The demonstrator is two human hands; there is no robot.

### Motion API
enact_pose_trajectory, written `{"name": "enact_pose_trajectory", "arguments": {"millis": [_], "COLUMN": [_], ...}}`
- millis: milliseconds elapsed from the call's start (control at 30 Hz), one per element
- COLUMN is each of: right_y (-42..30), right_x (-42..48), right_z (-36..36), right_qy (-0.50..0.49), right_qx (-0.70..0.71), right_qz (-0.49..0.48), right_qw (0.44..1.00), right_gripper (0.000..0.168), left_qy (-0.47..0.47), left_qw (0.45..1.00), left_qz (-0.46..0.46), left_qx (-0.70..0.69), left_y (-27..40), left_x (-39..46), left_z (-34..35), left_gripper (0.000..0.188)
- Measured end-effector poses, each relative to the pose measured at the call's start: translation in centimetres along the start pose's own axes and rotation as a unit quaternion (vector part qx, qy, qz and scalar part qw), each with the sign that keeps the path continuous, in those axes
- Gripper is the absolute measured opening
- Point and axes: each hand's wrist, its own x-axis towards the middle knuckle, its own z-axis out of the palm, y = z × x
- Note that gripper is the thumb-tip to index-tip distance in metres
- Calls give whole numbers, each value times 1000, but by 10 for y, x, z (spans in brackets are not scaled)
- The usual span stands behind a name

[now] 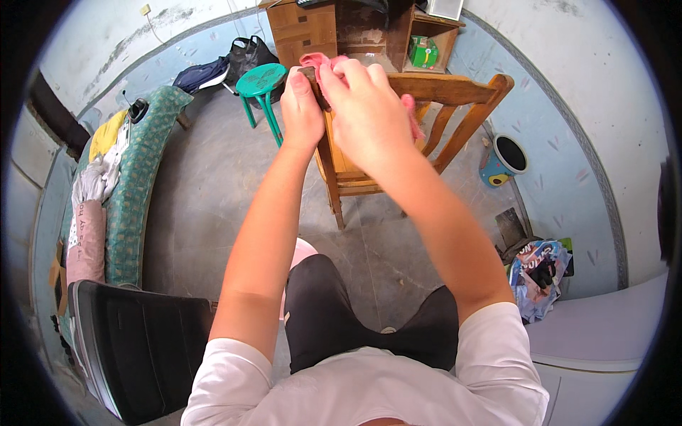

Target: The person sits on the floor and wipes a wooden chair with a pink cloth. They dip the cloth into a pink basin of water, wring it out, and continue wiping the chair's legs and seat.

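A wooden chair [447, 88] stands in front of me with its backrest towards me. My left hand [302, 112] is closed around the upper left corner of that backrest, thumb on top. In my right hand [365, 101] is a pink cloth [315, 59], pressed against the top rail near the same corner. Part of the cloth hangs out on the right side of the hand. My right fingertips are partly hidden by the hand and the cloth.
Beyond the chair are a green round stool [261, 80] and a wooden cabinet [301, 29]. A blue bin [493, 165] stands by the right wall. To the left are a green-covered bed [133, 197] and a black chair [144, 346]. A pink container [302, 251] is beside my leg.
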Motion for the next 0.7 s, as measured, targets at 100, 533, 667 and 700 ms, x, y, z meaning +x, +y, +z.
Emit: {"name": "enact_pose_trajectory", "arguments": {"millis": [100, 533, 667, 700], "right_y": [8, 177, 109, 78], "right_x": [-4, -73, -48, -38], "right_z": [2, -67, -45, -36], "right_qy": [37, 18, 59, 53], "right_qx": [-50, -183, -148, -116], "right_qz": [-31, 182, 89, 87], "right_qw": [998, 966, 983, 988], "right_gripper": [48, 58, 59, 61], "left_qy": [25, 22, 44, 52], "left_qw": [999, 993, 998, 999], "left_qz": [-29, -66, -30, -12], "left_qx": [9, -99, -35, -5], "left_y": [0, 1, -5, -6], "left_x": [-4, -6, -5, -4], "left_z": [4, 9, 3, 1], "left_gripper": [86, 82, 85, 86]}}
